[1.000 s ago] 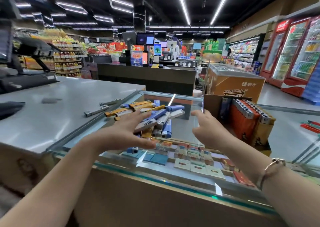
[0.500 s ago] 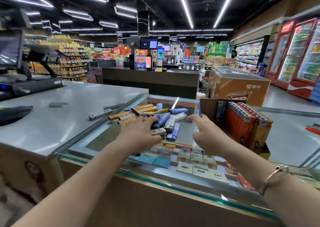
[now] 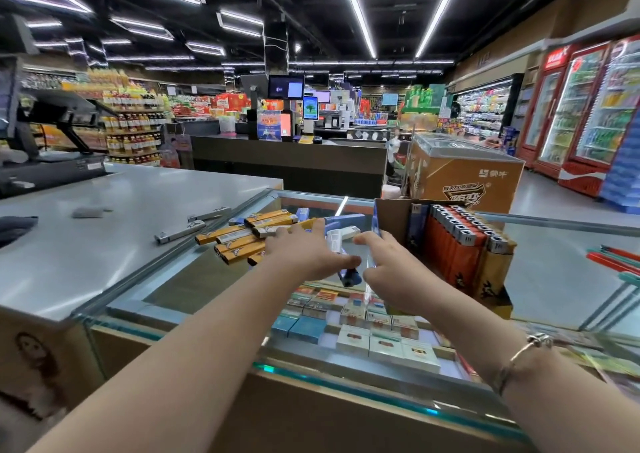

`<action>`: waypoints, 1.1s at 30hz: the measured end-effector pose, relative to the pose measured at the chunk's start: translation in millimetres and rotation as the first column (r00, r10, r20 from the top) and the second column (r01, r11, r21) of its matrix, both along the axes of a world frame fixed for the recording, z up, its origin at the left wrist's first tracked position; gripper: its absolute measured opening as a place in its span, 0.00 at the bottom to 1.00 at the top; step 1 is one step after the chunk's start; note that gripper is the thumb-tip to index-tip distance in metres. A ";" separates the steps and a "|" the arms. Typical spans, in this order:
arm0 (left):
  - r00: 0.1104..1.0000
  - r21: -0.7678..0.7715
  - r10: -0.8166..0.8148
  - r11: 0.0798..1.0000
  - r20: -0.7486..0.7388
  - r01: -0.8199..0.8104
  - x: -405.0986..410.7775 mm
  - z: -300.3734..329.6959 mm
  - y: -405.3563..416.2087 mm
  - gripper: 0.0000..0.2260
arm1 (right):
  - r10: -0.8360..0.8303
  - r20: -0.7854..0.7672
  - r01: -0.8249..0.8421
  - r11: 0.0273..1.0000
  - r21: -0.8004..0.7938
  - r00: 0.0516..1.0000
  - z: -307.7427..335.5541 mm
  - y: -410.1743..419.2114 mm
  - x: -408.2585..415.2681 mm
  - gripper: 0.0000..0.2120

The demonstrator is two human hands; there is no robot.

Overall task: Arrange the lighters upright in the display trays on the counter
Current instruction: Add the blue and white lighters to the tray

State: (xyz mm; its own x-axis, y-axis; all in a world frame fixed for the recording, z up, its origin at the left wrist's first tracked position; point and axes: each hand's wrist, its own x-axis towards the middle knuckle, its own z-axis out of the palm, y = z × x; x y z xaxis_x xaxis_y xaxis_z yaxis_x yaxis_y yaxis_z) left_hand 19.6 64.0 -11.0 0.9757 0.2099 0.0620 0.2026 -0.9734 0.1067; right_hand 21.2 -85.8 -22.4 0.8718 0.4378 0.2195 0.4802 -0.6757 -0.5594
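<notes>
Scene: Where a glass counter (image 3: 207, 279) fills the lower view, two bare forearms are seen reaching in from six o'clock toward a heap of loose lighters (image 3: 249, 236) at the centre.
Loose lighters: Yellow, white and blue ones are laid flat in a jumble on the glass, at ten o'clock from the hands.
Left hand (image 3: 304, 251): It is laid over the right edge of the heap, fingers curled down; a blue lighter (image 3: 348, 274) is gripped under the palm, its dark end showing at four o'clock.
Right hand (image 3: 391, 269): It is held just beside the left, forefinger stretched toward a white lighter (image 3: 341, 236); whether it is touched cannot be told.
Display tray (image 3: 391, 217): A cardboard tray is seen at two o'clock from the hands, with orange lighters (image 3: 457, 251) packed upright.
Handling: The lighters are judged light, rigid and smooth, so slipping is likely; each is best pinched across its flat sides near the middle, metal cap upward.
</notes>
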 end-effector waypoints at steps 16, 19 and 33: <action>0.994 0.025 -0.108 0.994 0.017 0.108 12.3 6.4 -12.5 0.28 | 0.042 -0.066 -0.038 0.997 0.061 0.997 1.6 -5.2 -1.4 0.26; 0.977 0.025 -0.127 0.992 0.171 0.125 16.9 0.1 -8.3 0.23 | 0.059 -0.073 -0.054 0.996 0.072 0.996 2.6 -6.4 -3.8 0.27; 0.710 -0.206 -0.084 0.927 0.700 0.313 19.8 -0.3 14.1 0.22 | 0.058 -0.045 -0.053 0.994 0.095 0.997 4.0 -6.9 -3.3 0.23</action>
State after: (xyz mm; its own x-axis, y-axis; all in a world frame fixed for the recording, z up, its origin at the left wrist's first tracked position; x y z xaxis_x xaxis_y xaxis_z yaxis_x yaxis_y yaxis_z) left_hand 39.4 78.1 -11.3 0.7190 0.1358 0.6817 -0.2277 -0.8806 0.4156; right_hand 17.9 -92.7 -18.5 0.8571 0.4652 0.2211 0.4870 -0.5922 -0.6420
